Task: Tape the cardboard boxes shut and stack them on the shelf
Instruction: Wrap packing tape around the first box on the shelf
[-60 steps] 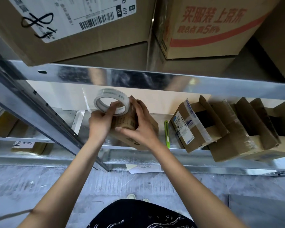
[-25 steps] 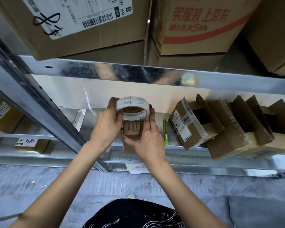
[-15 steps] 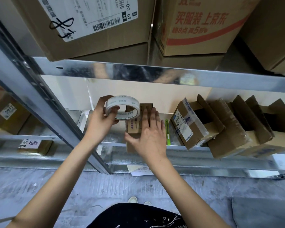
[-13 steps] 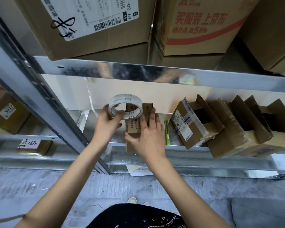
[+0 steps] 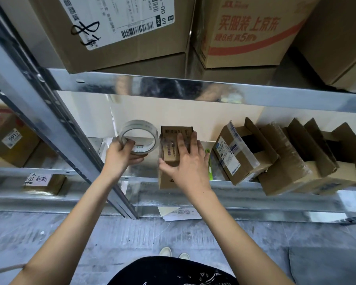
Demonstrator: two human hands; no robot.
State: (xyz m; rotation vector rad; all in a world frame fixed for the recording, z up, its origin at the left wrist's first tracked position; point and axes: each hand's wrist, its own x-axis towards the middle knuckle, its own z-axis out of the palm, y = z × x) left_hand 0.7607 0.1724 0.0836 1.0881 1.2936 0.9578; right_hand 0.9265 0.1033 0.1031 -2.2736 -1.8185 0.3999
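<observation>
Cardboard boxes with open flaps wait at the right on the galvanised metal shelf. Left of them, the right hand presses flat fingers on the small brown carton, seemingly smoothing tape. The left hand grips the clear tape roll; cutting probably comes next.

The tape roll is clear with a whitish sheen, the small box plain brown with dark print, the cutter bright green, and the shelf rail shiny silver-grey.
</observation>
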